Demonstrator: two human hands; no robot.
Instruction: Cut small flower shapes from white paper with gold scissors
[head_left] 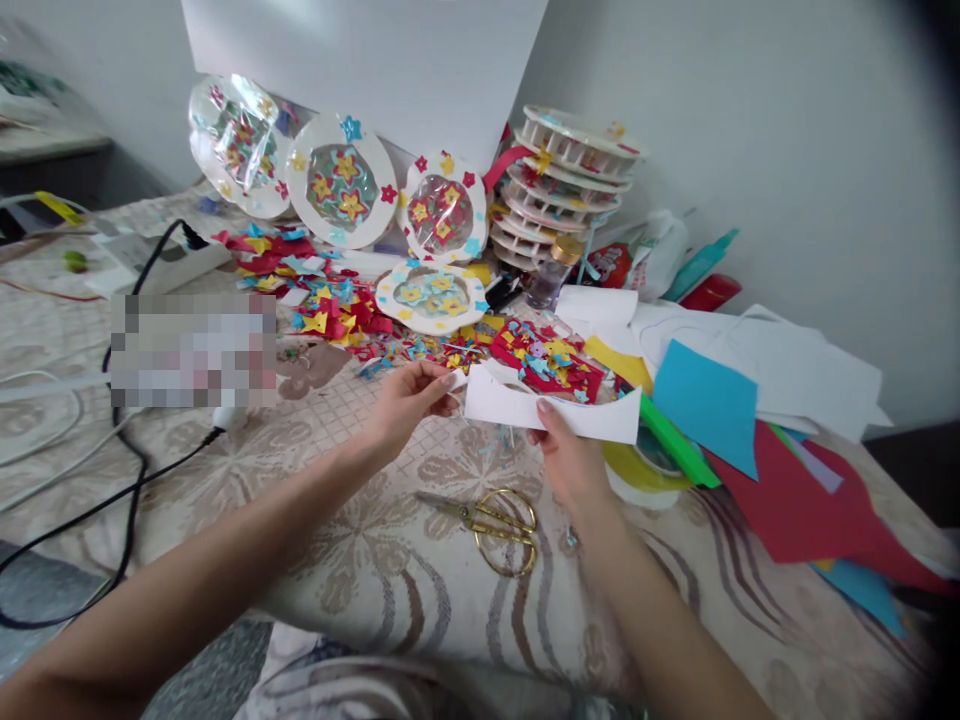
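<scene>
My right hand point(571, 458) is closed on the lower edge of a white paper piece point(551, 405) with a curved cut-out, held above the patterned cloth. My left hand point(409, 398) pinches a small white scrap at the left end of that paper. Gold-handled scissors point(491, 522) lie on the cloth just below both hands, untouched. Behind the paper lies a heap of red, yellow and blue paper cuttings point(547, 362).
Decorated paper plates point(343, 183) lean against the wall, beside a stack of white plates point(566, 180). Blue point(709, 400), red point(802, 510) and white point(787, 360) paper sheets lie at right. A yellow-rimmed tape roll point(649, 470), a glue bottle point(551, 272), a power strip point(161, 262) and black cables point(127, 480) lie about.
</scene>
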